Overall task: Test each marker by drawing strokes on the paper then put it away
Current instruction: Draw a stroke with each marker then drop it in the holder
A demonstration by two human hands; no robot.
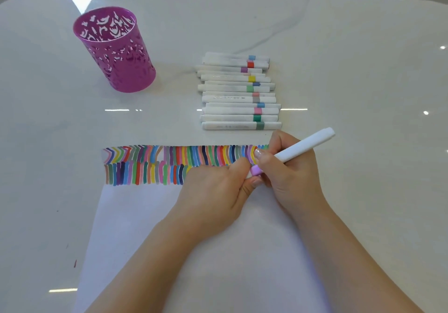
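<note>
Dozens of strokes [169, 164] fill the paper [194, 252], yet the cup [114, 50] looks empty — the left hand [218, 191] pinches the cap [255, 170], the right hand [291, 174] grips the marker [305, 146] — and a pile of markers [240, 91] is not yet put away.

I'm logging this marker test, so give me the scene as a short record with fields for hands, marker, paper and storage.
left hand: pinches the lilac-banded end of the marker
right hand: grips the white barrel
marker: tilted above the paper's right side
paper: two rows of coloured strokes along top edge
pen cup: magenta, upright, on the table far left
marker row: lying side by side beyond the paper
</note>
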